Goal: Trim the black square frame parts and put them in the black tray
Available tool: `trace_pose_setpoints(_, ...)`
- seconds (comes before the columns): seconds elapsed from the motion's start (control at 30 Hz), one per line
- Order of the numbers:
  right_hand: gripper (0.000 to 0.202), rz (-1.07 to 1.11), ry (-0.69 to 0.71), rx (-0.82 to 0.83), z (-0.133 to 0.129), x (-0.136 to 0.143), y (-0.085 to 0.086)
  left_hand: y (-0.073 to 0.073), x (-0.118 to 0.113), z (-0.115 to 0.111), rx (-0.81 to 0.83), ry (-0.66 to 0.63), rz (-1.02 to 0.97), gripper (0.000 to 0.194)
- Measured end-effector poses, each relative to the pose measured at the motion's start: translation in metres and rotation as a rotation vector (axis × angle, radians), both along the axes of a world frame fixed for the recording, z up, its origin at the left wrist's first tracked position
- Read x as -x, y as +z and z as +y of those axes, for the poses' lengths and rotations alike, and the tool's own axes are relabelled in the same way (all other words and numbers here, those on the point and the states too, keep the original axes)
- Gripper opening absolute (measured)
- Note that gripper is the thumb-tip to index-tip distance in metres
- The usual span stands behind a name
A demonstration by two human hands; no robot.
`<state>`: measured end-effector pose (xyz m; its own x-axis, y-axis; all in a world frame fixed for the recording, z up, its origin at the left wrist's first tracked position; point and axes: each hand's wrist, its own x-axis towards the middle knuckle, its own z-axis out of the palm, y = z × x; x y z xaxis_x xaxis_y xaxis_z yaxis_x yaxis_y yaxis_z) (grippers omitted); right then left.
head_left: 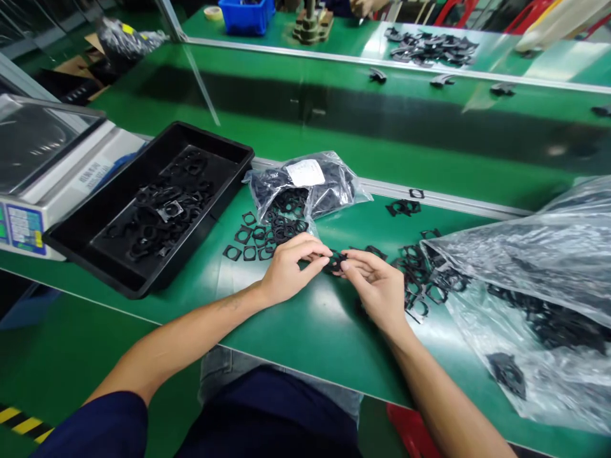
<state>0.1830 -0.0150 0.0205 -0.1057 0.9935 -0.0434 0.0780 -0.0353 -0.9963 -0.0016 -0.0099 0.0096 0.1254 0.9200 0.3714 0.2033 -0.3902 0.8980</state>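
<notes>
Between my two hands is a small black plastic part (335,261), pinched from both sides just above the green table. My left hand (292,267) grips its left edge with thumb and forefinger. On the opposite edge, the fingers of my right hand (377,283) are closed. The part's finer details are too small to make out. Left of and behind my left hand lie loose black square frames with round openings (243,235), spilling from a clear plastic bag (329,191). More black ring-shaped parts (415,273) lie in a pile beside my right hand.
A black tray (191,248) holding many black parts stands at the left, beside a weighing scale (28,210). A large clear plastic bag (525,254) of black parts covers the right side. Behind a low rail, another person's hand (363,7) shows near a blue bin (245,16).
</notes>
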Motion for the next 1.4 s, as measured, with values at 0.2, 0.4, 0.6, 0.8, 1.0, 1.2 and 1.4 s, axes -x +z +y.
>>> trace_pose_setpoints(0.2,0.027,0.048,0.013,0.076,-0.0014,0.0033,0.0034,0.0012,0.0012,0.0006,-0.071,0.03,0.129,0.009)
trace_pose_setpoints(0.4,0.028,0.107,0.024,0.094,-0.0001,0.0036,0.0038,0.0014,0.0008,0.0002,-0.099,0.047,0.161,0.007)
trace_pose_setpoints(0.6,0.029,0.128,0.03,0.101,0.0004,0.0041,0.0036,0.0,0.0004,0.0004,-0.18,0.05,0.175,0.008)
trace_pose_setpoints(0.8,0.027,0.163,0.047,0.131,0.0007,0.0043,0.0067,0.0,0.0004,0.0,-0.279,0.064,0.215,0.005)
trace_pose_setpoints(1.0,0.032,0.184,0.064,0.131,-0.0005,0.0048,0.0058,-0.0017,0.0003,-0.0014,-0.372,0.067,0.239,0.005)
trace_pose_setpoints(1.2,0.033,0.16,0.046,0.098,-0.0018,0.0038,0.0038,-0.0015,-0.0008,-0.0025,-0.376,0.09,0.22,0.005)
trace_pose_setpoints(1.4,0.03,0.155,0.022,0.049,-0.0008,0.0024,0.0046,0.0023,0.0004,-0.001,-0.343,0.101,0.171,0.006)
